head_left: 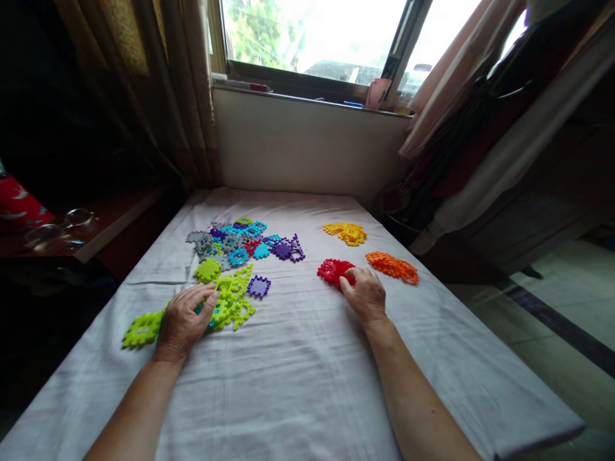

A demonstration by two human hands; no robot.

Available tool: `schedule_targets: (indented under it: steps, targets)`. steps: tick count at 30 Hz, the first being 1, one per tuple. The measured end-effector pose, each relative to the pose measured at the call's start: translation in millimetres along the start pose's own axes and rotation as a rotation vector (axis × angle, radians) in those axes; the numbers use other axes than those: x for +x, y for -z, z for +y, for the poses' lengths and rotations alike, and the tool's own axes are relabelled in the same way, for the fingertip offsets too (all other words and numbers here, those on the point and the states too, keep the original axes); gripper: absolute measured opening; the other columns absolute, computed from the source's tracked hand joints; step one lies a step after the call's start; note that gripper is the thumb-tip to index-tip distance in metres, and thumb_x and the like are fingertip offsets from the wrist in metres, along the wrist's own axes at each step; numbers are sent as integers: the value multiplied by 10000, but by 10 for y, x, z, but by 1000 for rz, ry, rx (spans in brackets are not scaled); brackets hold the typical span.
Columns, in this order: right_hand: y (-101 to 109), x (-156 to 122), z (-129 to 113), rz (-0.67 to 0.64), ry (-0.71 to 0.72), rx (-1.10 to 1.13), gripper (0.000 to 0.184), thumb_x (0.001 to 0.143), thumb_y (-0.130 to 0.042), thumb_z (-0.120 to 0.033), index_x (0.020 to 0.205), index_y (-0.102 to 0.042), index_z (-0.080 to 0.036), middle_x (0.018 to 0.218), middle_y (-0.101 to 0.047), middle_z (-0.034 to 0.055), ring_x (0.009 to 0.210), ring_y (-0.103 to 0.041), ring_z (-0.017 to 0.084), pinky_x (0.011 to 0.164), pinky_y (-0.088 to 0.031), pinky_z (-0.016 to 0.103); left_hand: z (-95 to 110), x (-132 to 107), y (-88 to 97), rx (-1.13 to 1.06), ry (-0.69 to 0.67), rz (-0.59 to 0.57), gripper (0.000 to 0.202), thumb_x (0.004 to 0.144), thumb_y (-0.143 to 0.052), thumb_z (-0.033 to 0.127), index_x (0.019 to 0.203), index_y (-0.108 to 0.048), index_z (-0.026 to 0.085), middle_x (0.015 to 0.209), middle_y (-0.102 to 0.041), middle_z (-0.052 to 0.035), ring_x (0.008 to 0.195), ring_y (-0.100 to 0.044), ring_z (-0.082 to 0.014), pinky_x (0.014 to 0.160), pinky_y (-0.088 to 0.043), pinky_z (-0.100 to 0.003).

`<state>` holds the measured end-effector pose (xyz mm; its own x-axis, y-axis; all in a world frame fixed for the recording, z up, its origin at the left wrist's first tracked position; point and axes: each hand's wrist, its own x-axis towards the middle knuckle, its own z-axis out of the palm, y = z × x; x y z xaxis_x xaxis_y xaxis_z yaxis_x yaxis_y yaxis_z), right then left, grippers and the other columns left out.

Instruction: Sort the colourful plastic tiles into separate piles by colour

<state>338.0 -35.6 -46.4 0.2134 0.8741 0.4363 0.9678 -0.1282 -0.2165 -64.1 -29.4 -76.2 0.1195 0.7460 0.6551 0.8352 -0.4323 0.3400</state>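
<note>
Green pieces (231, 298) | beneath left hand (185, 319), half-open || red pieces (330, 271) | touching right hand (366, 295), curled, grip unclear

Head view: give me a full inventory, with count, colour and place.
Mixed pile: one, mostly grey, blue and purple, far left of the cloth
Green pile: one, lime, nearer left
Loose square piece: one, purple, right of the green pile
Red pile: one, red, right of centre
Yellow pile: one, yellow, far right
Orange pile: one, orange, right of the red
Cloth: one, pale, under the piles
Window: one, dark-framed, beyond
Curtain: brown, left; count unclear
Hanging fabrics: several, mixed, right
Left hand: one, at the green pile
Right hand: one, at the red pile
</note>
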Motion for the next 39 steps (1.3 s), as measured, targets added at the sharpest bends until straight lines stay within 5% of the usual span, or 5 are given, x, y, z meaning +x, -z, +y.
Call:
schedule_targets:
  steps: [8,14,19,32,39]
  targets:
    - [53,293,-805,-117,261,79,223,932,-515,-281,1029,-701,-206,1039,-692,94,995,-573,240,903,-411,334,38,3,2,-12,14,10,363,940,-470,462,845,-721,218,964,-777,-70,961,-710,-244,938,-534,-415]
    - [-279,590,-1684,-311,489,114,378,902,-537,-258,1269,-630,-252,1310,-620,69,1172,-523,247,984,-414,361,72,-5,5,-26,43,19,353,944,-477,449,847,-723,216,971,-775,-68,973,-708,-238,948,-531,-413]
    - [-542,816,-2019,-387,531,58,466,902,-501,-205,1359,-558,-277,1423,-551,62,1274,-461,246,1011,-402,403,84,-12,4,-3,63,3,354,943,-472,458,848,-729,233,976,-777,-58,988,-704,-230,962,-522,-410]
    - [-515,872,-1915,-357,636,21,247,946,-550,-322,1098,-722,-232,1175,-695,95,1169,-538,262,955,-381,386,100,-17,4,-26,99,-8,345,939,-476,456,857,-727,235,996,-777,-57,998,-698,-223,982,-503,-404]
    - [-182,603,-1090,-191,271,233,257,948,-541,-334,1129,-696,-239,1052,-750,68,948,-668,198,832,-447,296,78,-13,-9,-10,63,13,361,945,-460,459,850,-720,227,973,-778,-61,985,-701,-234,965,-509,-410]
